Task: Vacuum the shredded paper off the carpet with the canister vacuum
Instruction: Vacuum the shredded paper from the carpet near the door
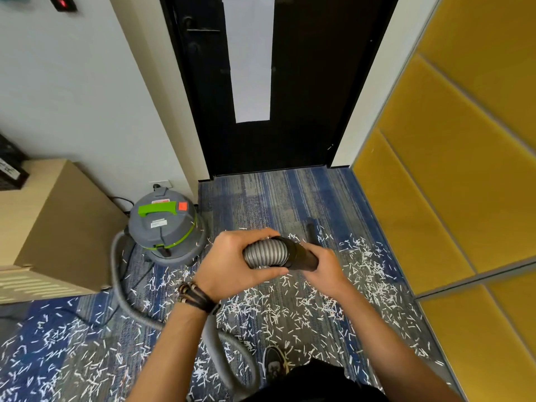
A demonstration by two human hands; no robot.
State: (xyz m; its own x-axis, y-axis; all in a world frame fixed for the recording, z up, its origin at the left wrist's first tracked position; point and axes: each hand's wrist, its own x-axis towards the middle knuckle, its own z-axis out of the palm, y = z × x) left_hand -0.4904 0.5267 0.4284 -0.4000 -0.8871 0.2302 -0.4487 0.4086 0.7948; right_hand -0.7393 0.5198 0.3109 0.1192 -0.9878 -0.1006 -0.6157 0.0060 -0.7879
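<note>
A grey canister vacuum [164, 230] with a green handle stands on the carpet at the left, by the wall. Its ribbed grey hose [265, 253] loops across the floor and comes up to my hands. My left hand [232, 265] grips the ribbed hose end. My right hand [324, 266] grips the black cuff [301, 255] joined to it. A black tube end [311, 232] shows beyond my hands, near the floor. White shredded paper [278, 311] lies scattered over the blue-grey carpet [269, 198], thick in front of and around me.
A black door [290, 82] stands shut straight ahead. Yellow padded wall panels [452, 169] run along the right. A wooden cabinet [52, 227] sits at the left, beside the vacuum. The power cord runs to a wall socket [159, 185]. My shoe [274, 362] shows below.
</note>
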